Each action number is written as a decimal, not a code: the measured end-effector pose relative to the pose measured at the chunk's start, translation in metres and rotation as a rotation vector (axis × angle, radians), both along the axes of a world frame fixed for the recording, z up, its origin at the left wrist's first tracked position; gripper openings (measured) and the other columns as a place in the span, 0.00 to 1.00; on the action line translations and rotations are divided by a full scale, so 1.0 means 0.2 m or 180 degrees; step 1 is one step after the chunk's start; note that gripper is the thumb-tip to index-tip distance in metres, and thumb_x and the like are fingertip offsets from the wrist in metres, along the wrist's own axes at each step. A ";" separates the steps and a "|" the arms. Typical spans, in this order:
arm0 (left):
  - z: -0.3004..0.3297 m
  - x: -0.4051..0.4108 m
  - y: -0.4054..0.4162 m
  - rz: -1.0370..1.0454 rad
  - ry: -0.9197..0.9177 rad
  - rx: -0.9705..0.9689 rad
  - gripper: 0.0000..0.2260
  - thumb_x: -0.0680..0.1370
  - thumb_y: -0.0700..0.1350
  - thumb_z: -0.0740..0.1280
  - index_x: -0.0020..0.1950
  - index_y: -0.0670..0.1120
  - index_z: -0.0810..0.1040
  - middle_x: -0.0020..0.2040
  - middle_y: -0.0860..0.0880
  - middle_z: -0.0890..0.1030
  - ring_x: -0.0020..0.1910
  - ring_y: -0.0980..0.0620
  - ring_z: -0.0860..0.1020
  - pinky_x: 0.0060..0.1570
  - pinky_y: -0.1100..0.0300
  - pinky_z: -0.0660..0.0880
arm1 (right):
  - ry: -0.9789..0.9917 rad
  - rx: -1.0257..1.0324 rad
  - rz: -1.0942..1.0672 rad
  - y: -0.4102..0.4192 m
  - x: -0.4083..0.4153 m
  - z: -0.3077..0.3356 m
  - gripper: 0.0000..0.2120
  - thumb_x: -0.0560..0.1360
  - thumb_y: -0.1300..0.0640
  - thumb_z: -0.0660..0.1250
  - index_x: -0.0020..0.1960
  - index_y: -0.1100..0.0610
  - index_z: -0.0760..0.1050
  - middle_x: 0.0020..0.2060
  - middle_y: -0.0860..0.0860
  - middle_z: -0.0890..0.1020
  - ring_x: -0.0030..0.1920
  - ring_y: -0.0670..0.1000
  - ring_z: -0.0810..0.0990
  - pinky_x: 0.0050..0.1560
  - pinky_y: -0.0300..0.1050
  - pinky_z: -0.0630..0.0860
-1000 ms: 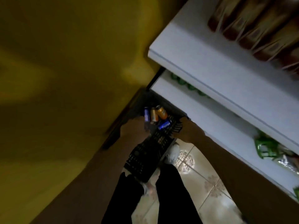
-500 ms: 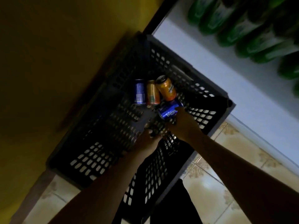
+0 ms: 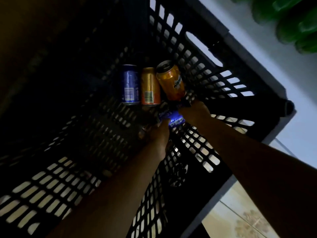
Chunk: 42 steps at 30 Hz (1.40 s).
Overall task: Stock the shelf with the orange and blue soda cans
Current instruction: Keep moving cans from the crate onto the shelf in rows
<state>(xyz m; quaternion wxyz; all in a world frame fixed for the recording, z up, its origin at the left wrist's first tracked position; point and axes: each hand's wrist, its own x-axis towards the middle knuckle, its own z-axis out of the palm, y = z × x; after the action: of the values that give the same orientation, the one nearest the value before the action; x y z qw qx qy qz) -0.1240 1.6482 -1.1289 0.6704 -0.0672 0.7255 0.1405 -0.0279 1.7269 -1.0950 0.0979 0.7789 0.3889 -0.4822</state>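
Head view: my right hand (image 3: 194,112) has closed over the far end of the lying blue can (image 3: 175,121), while my left hand (image 3: 157,134) has come in at its near end (how those fingers lie, I cannot tell in this gloom). Half a second ago only the right touched it. Beyond stand another blue can (image 3: 130,85) and two orange cans (image 3: 150,86) (image 3: 171,80), all in the black crate (image 3: 228,74); lifting seems next.
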 end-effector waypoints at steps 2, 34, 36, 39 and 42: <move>0.15 0.00 -0.01 0.0253 0.0024 0.0071 0.28 0.73 0.63 0.64 0.65 0.46 0.75 0.59 0.43 0.79 0.52 0.47 0.78 0.56 0.54 0.75 | 0.0006 0.0062 -0.0023 -0.05 -0.01 0.09 0.24 0.74 0.54 0.67 0.68 0.61 0.69 0.57 0.59 0.79 0.56 0.57 0.78 0.48 0.43 0.69; 3.46 -0.20 -0.98 0.0807 -0.2043 0.1524 0.21 0.81 0.56 0.58 0.59 0.42 0.81 0.59 0.42 0.81 0.61 0.47 0.78 0.69 0.53 0.67 | 0.0482 0.4345 0.1199 -1.54 -0.09 3.37 0.21 0.75 0.52 0.68 0.66 0.52 0.69 0.71 0.57 0.62 0.73 0.60 0.63 0.66 0.59 0.70; 3.61 -0.15 -1.04 0.0537 -0.2225 0.1629 0.21 0.80 0.56 0.59 0.51 0.42 0.85 0.52 0.42 0.84 0.49 0.48 0.83 0.60 0.57 0.75 | 0.0386 0.4636 0.0915 -1.63 -0.05 3.53 0.21 0.73 0.52 0.70 0.64 0.51 0.70 0.69 0.56 0.63 0.71 0.60 0.66 0.64 0.58 0.72; 3.83 -0.02 -1.09 0.0051 -0.2375 0.1761 0.20 0.80 0.55 0.60 0.56 0.42 0.83 0.51 0.42 0.84 0.45 0.47 0.84 0.44 0.60 0.81 | -0.0008 0.4896 0.0810 -1.72 0.11 3.82 0.23 0.70 0.52 0.73 0.62 0.51 0.71 0.66 0.55 0.64 0.67 0.59 0.68 0.61 0.53 0.73; 4.06 0.14 -1.11 -0.0402 -0.2535 0.2001 0.21 0.80 0.56 0.59 0.67 0.44 0.75 0.61 0.43 0.80 0.55 0.46 0.81 0.47 0.56 0.81 | -0.0504 0.4922 0.1101 -1.75 0.33 4.14 0.23 0.70 0.53 0.73 0.63 0.53 0.73 0.65 0.59 0.67 0.65 0.59 0.69 0.58 0.49 0.75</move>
<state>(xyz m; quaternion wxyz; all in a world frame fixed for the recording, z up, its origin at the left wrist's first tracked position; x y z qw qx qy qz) -0.0965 1.4259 -0.3177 0.8898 0.1334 0.3390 0.2747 0.0377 1.3768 -0.2677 -0.3696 0.5865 0.7207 0.0032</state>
